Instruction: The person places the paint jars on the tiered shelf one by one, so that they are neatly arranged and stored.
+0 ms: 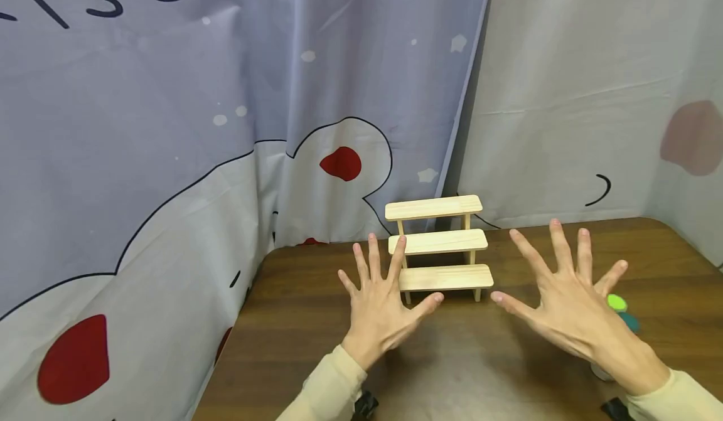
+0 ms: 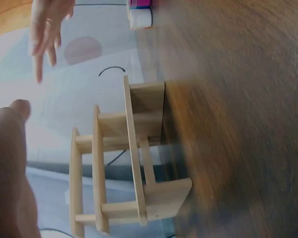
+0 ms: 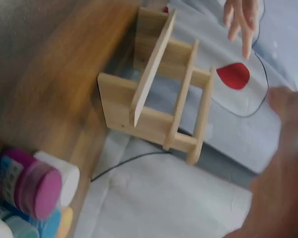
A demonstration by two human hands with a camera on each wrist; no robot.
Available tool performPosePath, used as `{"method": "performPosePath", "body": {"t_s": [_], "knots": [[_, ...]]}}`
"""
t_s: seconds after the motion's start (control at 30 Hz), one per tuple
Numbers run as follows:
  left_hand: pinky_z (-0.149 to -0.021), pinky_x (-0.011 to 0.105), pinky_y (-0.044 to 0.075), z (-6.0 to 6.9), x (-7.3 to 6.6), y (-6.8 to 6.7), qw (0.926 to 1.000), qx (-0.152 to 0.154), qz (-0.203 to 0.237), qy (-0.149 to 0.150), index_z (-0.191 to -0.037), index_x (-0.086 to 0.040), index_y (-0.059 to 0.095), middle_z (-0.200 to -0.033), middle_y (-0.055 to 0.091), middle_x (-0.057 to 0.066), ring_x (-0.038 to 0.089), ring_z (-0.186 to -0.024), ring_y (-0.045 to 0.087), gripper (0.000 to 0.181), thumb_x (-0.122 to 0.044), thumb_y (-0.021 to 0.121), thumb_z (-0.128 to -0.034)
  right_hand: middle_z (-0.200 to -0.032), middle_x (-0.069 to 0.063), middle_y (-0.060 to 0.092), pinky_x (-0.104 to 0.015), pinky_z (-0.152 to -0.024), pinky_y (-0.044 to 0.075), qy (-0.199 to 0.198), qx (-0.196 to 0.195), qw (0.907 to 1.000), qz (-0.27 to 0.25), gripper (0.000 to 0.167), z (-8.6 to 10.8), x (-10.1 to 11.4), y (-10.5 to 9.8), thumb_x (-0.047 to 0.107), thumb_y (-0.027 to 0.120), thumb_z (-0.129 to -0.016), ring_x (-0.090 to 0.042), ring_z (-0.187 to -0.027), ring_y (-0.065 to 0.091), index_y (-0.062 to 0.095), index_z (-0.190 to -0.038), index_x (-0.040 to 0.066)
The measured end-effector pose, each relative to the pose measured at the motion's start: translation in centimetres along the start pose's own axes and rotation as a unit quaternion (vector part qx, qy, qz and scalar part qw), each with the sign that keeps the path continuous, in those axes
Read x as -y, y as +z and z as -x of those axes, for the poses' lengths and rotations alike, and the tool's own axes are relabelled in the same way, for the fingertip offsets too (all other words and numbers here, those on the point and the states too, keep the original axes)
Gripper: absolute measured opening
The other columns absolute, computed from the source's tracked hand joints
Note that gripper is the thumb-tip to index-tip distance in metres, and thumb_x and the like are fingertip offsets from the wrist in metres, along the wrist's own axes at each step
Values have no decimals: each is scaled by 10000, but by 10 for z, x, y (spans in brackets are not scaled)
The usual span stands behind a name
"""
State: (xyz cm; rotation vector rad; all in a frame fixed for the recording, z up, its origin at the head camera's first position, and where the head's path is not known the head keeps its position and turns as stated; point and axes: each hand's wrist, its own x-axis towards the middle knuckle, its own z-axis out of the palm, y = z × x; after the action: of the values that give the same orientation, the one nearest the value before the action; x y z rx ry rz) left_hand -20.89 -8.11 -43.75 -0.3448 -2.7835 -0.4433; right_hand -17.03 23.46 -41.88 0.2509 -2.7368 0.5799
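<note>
A small three-tier wooden stand (image 1: 446, 277) stands on the brown table, towards its back edge. My left hand (image 1: 377, 311) is spread in front of the stand's left side, its index fingertip overlapping the shelves in the head view. To the right of the stand, my right hand (image 1: 578, 311) is spread with its fingers apart. Neither hand holds anything. Partly hidden behind the right hand are containers with a lime-green lid (image 1: 617, 302) and a teal lid (image 1: 629, 322). The right wrist view shows a magenta jar (image 3: 42, 191) and a white one (image 3: 67, 176) in that group.
The wooden table (image 1: 452, 358) ends at a patterned curtain (image 1: 271, 195) behind and on the left. Another pale curtain (image 1: 570, 113) hangs at the back right. Several containers cluster on the table's right side, near the right forearm.
</note>
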Motion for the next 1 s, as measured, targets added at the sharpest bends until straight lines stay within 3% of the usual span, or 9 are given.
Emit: {"method": "performPosePath", "body": {"t_s": [0.1,0.23,0.4,0.53,0.63,0.7,0.77,0.9,1.0], "knots": [[-1209,925,123,-2,6,-1,9987,-128,470,-131,-1759,-495,-78,-1860,-105,149,491,-1694,-69,1146,-973,499,-892,-1816,-303,-150,-961,-940,-301,133,-270,9992,-277,1076,-8,-4,-8,674,708,-1004,-638,-1590,-270,58,-1802,360],[-1268,831,230,-5,15,-4,9919,-299,1212,-225,-1773,-485,-3,-1850,86,220,524,-1678,150,1058,-903,519,-953,-1810,-338,-106,-1032,-996,-110,376,-504,9955,-716,1068,-15,-12,-25,598,694,-1041,-684,-1603,-166,6,-1805,308],[-1103,826,468,-5,26,-3,9741,-119,2199,-515,-1770,-504,54,-1831,204,203,581,-1503,486,935,-806,531,-1024,-1851,-232,-69,-1009,-1048,166,683,-679,9882,-1195,1083,-16,-30,-51,508,691,-1065,-686,-1618,21,-99,-1789,350],[-1112,782,497,-7,34,6,9464,-62,3179,-571,-1786,-413,149,-1807,270,174,533,-1486,527,845,-694,541,-1092,-1848,-242,22,-929,-1173,125,807,-1037,9788,-1570,1057,-12,-49,-64,412,702,-1080,-679,-1603,149,-72,-1794,326],[-1133,691,533,-9,38,18,9181,-98,3906,-661,-1764,-325,285,-1734,392,199,466,-1440,595,737,-587,562,-1133,-1803,-324,163,-505,-1396,176,742,-1464,9680,-1897,966,-6,-63,-63,276,698,-1101,-425,-1685,239,32,-1801,275],[-1074,649,586,-10,40,25,9012,-103,4260,-794,-1712,-286,388,-1672,461,229,448,-1360,659,638,-510,584,-1148,-1776,-339,243,-206,-1345,191,716,-1698,9609,-2068,899,-2,-72,-58,201,683,-1112,-210,-1680,290,103,-1797,256],[-1044,603,609,-11,41,30,8877,-118,4499,-974,-1635,-247,491,-1609,526,225,419,-1317,687,539,-436,620,-1148,-1762,-286,328,10,-1188,183,623,-1907,9532,-2264,832,1,-82,-52,129,667,-1116,18,-1592,326,185,-1785,238],[-1000,525,639,-16,42,39,8612,-89,4945,-1171,-1474,-152,642,-1513,611,200,386,-1248,722,366,-292,670,-1137,-1573,54,609,18,-1095,353,655,-1969,9453,-2516,649,2,-98,-46,89,656,-1123,153,-1346,505,398,-1715,160],[-961,467,638,-20,45,44,8430,36,5232,-1248,-1391,-95,720,-1433,680,183,317,-1158,739,298,-240,673,-1135,-1297,317,653,37,-962,434,649,-1865,9409,-2752,453,1,-109,-43,55,666,-1113,216,-1139,582,603,-1552,149]]}}
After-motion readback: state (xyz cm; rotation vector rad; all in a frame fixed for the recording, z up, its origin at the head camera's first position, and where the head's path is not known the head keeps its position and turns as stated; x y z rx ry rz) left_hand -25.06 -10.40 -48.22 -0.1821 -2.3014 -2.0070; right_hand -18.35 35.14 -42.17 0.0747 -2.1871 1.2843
